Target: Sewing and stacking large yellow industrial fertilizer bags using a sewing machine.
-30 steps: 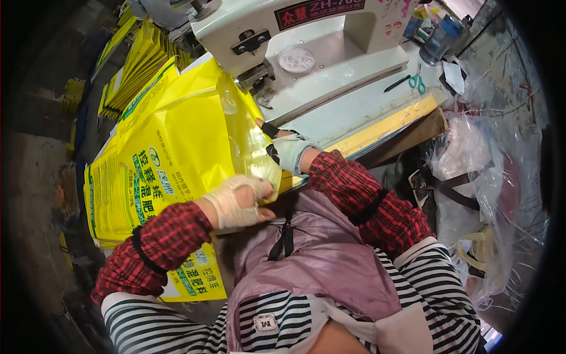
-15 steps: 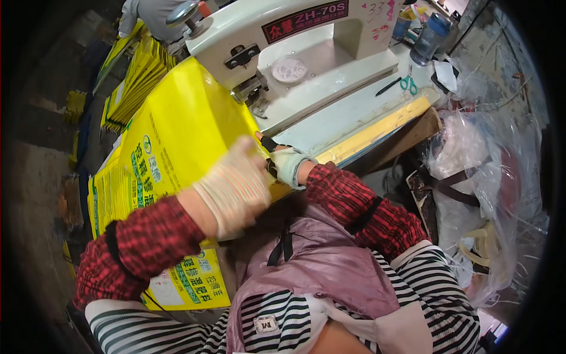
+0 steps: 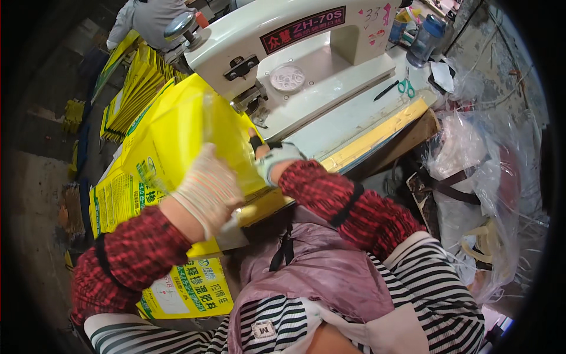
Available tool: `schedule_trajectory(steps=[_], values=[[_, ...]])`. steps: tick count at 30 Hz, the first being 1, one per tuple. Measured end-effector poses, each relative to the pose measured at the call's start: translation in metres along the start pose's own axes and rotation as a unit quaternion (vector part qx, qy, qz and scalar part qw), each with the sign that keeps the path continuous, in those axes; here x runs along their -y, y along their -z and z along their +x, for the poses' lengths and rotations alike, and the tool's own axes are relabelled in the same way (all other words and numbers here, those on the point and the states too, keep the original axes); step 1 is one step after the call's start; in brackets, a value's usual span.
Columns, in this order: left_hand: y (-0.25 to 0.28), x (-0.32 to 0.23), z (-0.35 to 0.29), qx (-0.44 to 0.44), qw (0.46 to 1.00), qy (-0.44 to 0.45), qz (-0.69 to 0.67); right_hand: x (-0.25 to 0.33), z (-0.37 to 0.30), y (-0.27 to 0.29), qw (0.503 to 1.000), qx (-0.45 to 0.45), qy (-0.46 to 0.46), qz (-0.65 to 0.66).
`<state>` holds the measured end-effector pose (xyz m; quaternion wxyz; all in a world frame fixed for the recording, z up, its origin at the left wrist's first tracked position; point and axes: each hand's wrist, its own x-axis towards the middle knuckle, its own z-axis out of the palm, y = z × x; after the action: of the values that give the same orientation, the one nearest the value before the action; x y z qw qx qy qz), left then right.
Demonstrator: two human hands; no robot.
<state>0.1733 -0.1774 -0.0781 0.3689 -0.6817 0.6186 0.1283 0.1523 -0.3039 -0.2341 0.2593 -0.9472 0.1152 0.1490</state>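
A yellow printed plastic bag [image 3: 183,130] stands tilted up beside the white sewing machine [image 3: 221,32], its right edge by the needle area. My left hand [image 3: 213,192], in a striped knit glove, is closed on the bag's lower part, its fingers partly blurred. At the bag's right edge, just below the machine head, my right hand [image 3: 276,156] pinches the yellow film. It wears a pale glove with black covering on the fingers. More yellow bags [image 3: 112,200] lie under the raised one, on the left; another bag [image 3: 200,286] hangs lower, below my left forearm.
Green-handled scissors [image 3: 406,87] and a black pen [image 3: 386,90] lie on the machine table, near a blue-lidded bottle [image 3: 427,40]. Folded yellow bags [image 3: 138,88] are stacked at the far left, near another person [image 3: 156,26]. Clear plastic sacks [image 3: 471,177] fill the right side.
Both hands have shifted left, the left one also a little lower. The raised bag has moved left and down from the machine head, and its upper part is bending over.
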Motion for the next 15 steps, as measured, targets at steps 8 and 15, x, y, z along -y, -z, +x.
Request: schedule_trajectory(steps=[8,15], values=[[-0.036,-0.078,0.039,-0.196,0.939,-0.206,-0.196,0.002,0.0,-0.005,0.995,0.067,-0.043,0.067],[0.014,-0.001,-0.005,-0.157,0.981,-0.048,-0.103,0.005,-0.014,0.01,0.991,0.074,-0.068,0.09]])
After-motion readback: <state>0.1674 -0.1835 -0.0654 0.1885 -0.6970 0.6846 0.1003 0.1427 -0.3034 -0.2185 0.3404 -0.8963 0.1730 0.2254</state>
